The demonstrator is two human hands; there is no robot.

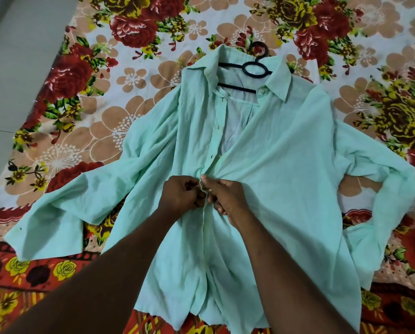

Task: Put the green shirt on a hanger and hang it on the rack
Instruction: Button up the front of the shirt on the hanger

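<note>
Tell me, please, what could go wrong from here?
The hanger sits askew in the open collar of the green shirt; with the upper buttons undone, it might slip out on lifting. The left hand and right hand pinch the bunched placket, so a button may go into the wrong hole.

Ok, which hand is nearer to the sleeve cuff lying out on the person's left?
Left. The left hand pinches the green shirt at its button placket, on the side toward the sleeve cuff; the right hand pinches beside it, farther from the cuff.
</note>
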